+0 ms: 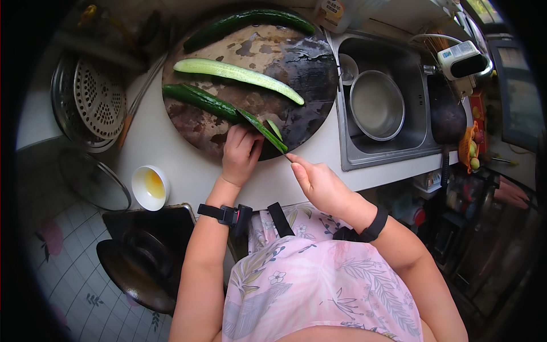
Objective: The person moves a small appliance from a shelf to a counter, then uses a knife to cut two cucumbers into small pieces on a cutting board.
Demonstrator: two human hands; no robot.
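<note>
On a round, dark-stained cutting board (265,47) lies a cucumber half (201,100), green skin up. My left hand (241,147) presses its curled fingers against the near end of this half. A thin knife (260,127), seen almost edge-on, crosses close to those fingertips. My right hand (320,184) grips its handle at the board's near edge. A narrow green strip lies along the blade, and a small cucumber slice (274,129) rests just right of it. Farther back are another cucumber half (239,76), pale cut face up, and a dark green cucumber (252,23).
Right of the board, a steel sink (348,160) holds a metal pot (378,104) of cloudy liquid. A white bowl (138,184) with yellow liquid stands left on the counter (192,179), near a glass lid (96,184), a perforated steamer tray (100,96) and a black wok (132,269).
</note>
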